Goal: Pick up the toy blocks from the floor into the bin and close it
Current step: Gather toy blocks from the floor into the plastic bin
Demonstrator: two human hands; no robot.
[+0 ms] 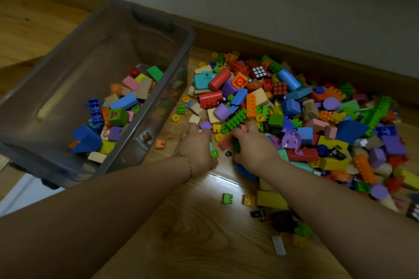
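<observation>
A person is reaching both bare arms to the near edge of a heap of toy blocks that is lying on the wooden floor, just beside a clear bin that is already holding a shallow layer of pieces. The right hand is curling its fingers around a few small blocks, while the left hand, wearing a thread bracelet, is bending its fingers over loose pieces; whether it is gripping any cannot be told.
</observation>
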